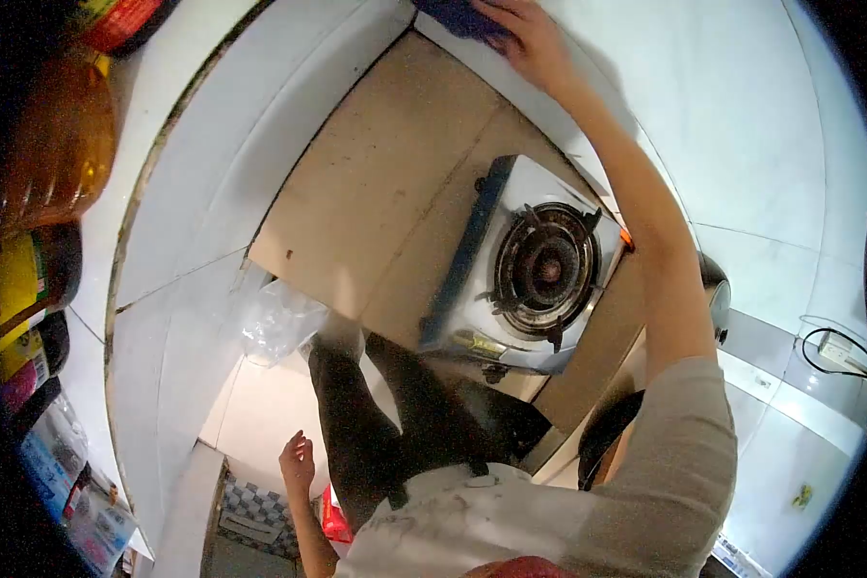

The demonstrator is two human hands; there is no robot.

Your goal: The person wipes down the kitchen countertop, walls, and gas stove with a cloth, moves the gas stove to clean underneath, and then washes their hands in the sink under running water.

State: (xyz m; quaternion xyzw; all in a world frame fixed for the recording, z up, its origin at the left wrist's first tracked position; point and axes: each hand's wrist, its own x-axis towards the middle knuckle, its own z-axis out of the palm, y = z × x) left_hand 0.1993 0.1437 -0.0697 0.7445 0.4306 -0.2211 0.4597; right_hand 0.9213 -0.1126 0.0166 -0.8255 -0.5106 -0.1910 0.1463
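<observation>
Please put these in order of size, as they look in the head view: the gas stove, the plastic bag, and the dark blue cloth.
1. Gas stove, clearly largest
2. Plastic bag
3. Dark blue cloth, judged by its visible part only; the picture's edge cuts it off.

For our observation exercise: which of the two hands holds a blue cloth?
The right hand, at the view's top, holds the cloth; the left hand, low down, looks empty.
</observation>
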